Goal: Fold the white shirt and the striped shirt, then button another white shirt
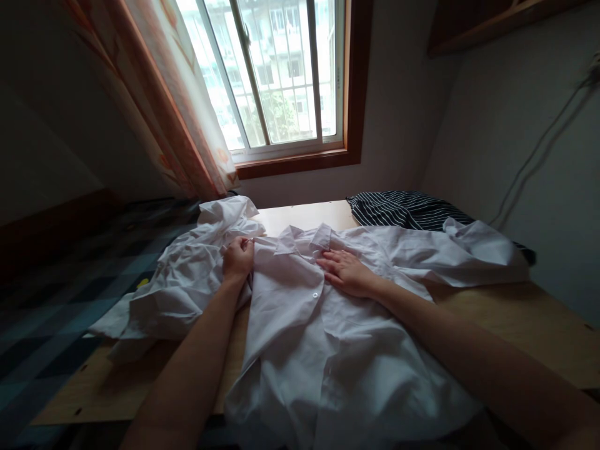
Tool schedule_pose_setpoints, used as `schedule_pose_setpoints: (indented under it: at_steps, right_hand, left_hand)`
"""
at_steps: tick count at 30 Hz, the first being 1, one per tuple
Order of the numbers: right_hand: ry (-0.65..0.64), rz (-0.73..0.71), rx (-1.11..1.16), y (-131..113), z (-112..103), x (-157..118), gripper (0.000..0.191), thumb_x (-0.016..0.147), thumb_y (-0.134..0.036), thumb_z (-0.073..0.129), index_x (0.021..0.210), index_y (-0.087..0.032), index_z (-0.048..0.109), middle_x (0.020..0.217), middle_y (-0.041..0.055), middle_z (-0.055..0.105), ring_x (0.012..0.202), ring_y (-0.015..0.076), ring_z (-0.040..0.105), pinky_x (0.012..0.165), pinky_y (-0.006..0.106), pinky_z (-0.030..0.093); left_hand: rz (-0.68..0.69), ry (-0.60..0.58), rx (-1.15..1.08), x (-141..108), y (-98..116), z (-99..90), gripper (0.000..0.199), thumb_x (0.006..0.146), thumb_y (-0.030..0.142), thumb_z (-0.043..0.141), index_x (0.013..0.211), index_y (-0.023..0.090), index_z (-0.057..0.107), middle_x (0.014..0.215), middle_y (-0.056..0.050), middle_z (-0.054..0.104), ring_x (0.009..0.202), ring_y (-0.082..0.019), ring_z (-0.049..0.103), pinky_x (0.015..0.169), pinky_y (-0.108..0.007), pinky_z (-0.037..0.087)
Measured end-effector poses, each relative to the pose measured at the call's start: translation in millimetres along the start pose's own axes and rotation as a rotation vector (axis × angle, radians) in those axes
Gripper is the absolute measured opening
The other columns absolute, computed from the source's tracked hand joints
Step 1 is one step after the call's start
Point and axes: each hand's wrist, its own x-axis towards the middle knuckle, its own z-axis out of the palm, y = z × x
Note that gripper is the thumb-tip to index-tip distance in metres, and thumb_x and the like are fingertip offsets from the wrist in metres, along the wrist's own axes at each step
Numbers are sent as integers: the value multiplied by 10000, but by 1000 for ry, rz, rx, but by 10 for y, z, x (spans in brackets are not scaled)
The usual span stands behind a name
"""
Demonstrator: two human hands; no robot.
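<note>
A white button-up shirt (285, 300) lies front side up on a wooden board, its collar toward the window and its lower part hanging over the near edge. My left hand (239, 257) is closed, pinching the shirt's cloth near the shoulder on the left side. Flat on the shirt's chest, just below the collar, rests my right hand (345, 272) with its fingers stretched out. One sleeve stretches out to the right, wrinkled. Beside my left hand a crumpled white cloth (173, 300) covers the left part of the board.
The pale wooden board (515, 319) shows on the right. A black-and-white striped cloth (412, 211) lies at its back right. On the left is a dark checked bedspread (60, 294). A curtain (173, 112) hangs beside the window (281, 75); a cable (539, 150) runs down the right wall.
</note>
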Motion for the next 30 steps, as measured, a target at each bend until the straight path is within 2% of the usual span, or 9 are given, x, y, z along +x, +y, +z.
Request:
schedule_pose_setpoints:
  at_steps: [2,5,7,9,11,14,19,24,30]
  right_hand:
    - [-46,-12,-8,4,-18,-21,548,999,-484,366,1461,-210,473,1555,100,377,1446,262,318,1196,464,205]
    - [-65,-23,3,25,-16,-49,567,1007,-508,331,1484,-219,438,1578,86,329,1468,255,270,1208,462,177]
    - [-62,-31,12,35,-5,-57,564,1010,-501,329,1485,-215,436,1576,87,331,1468,252,272,1210,462,173]
    - [-54,-45,21,39,-1,-56,554,1010,-493,344,1480,-216,442,1571,88,341,1464,251,281,1210,465,174]
    - [-49,-55,34,39,-12,-53,540,1008,-485,363,1478,-231,445,1569,82,346,1462,252,286,1210,477,172]
    - [-80,-65,59,43,-64,-54,531,990,-483,426,1478,-275,439,1568,62,345,1461,256,288,1207,506,161]
    - [-169,-99,105,82,-178,-122,599,920,-500,568,1474,-317,435,1564,42,354,1446,267,322,1197,472,215]
    - [-188,-135,109,93,-199,-231,672,894,-572,570,1489,-299,418,1577,57,330,1454,284,300,1196,464,216]
    - [-73,-104,82,3,-125,-199,580,941,-527,517,1453,-258,480,1544,95,400,1436,291,332,1186,514,201]
  left_hand:
    - [48,3,61,-32,9,7,272,855,325,508,1022,161,647,997,-130,704,963,-290,652,850,-375,500]
    - [212,82,118,-95,85,-23,338,811,243,551,1133,172,625,1100,-136,660,1079,-308,602,957,-427,460]
    - [320,165,82,-135,171,-61,327,835,215,513,1137,176,630,1137,-130,642,1138,-293,569,1018,-437,425]
    - [396,191,19,-172,260,-87,291,880,221,454,1082,172,656,1112,-117,658,1138,-270,568,1044,-424,409]
    - [423,110,-21,-206,324,-79,296,897,233,430,1061,166,667,1054,-101,688,1060,-248,608,1014,-397,436]
    - [424,-94,11,-255,347,-8,290,886,262,464,1061,164,672,1021,-94,713,970,-238,645,958,-376,469]
    - [505,-325,75,-335,321,73,325,921,370,468,1043,186,707,1080,-88,716,1011,-240,641,943,-373,470]
    - [584,-388,111,-424,423,48,366,954,416,431,1107,217,698,1173,-77,702,1108,-250,614,1004,-406,435]
    - [581,-434,100,-360,504,179,422,976,360,345,1165,165,668,1244,-115,674,1175,-245,595,1052,-376,409]
